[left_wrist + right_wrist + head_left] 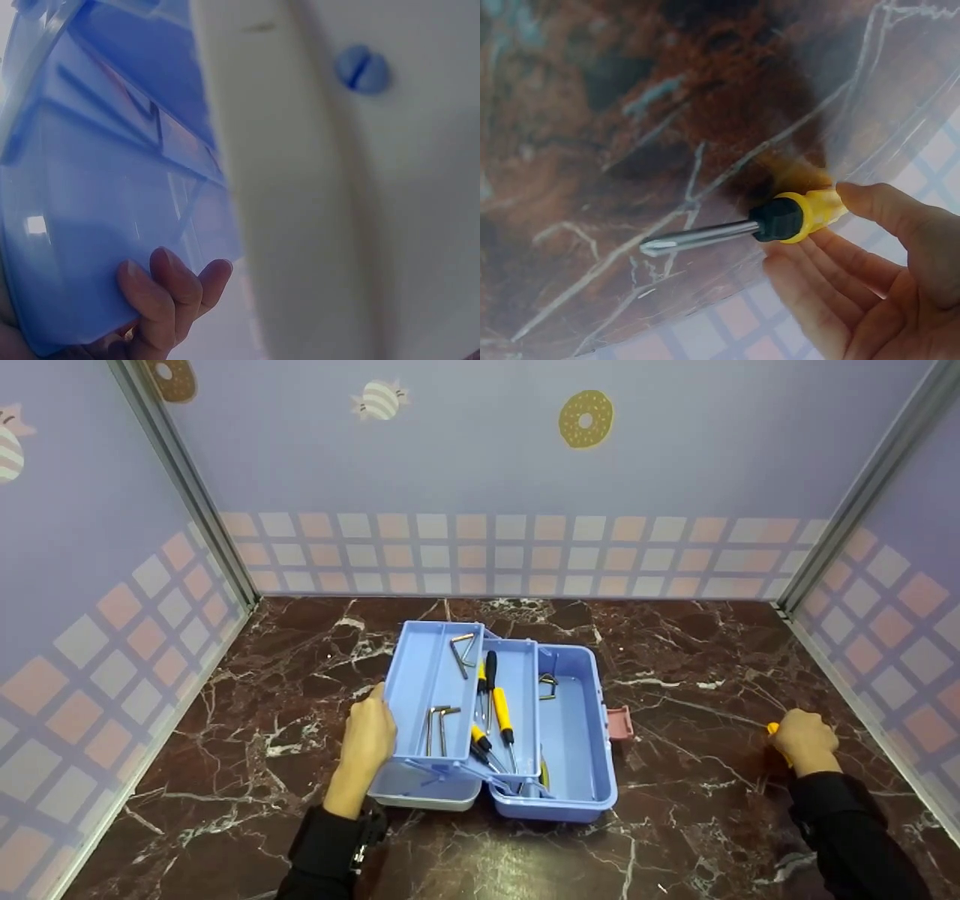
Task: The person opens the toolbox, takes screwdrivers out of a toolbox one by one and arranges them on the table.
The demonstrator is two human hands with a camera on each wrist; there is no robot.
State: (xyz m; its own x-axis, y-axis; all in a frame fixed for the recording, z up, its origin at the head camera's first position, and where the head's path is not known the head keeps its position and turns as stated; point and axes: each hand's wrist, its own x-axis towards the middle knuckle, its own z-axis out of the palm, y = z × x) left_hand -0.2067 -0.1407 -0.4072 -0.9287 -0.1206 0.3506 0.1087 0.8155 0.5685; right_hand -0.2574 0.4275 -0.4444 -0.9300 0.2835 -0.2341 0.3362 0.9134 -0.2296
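A blue toolbox (581,742) stands unfolded on the table, its stepped trays spread to the left. My left hand (367,739) grips the left side of the upper tray (409,682); in the left wrist view its fingers (180,289) curl around the blue plastic. Far to the right of the box, my right hand (810,741) holds a screwdriver (780,217) low over the table. That screwdriver has a yellow handle, a black collar and a short cross-point shaft. The thumb and fingers pinch the handle, and the tip points away from the palm.
Several hex keys (442,727) lie in the upper tray. Yellow-and-black screwdrivers (501,709) lie in the middle tray. A pink latch (619,723) sticks out on the box's right. Patterned walls (510,547) enclose the dark marbled table (697,810) at the back and both sides.
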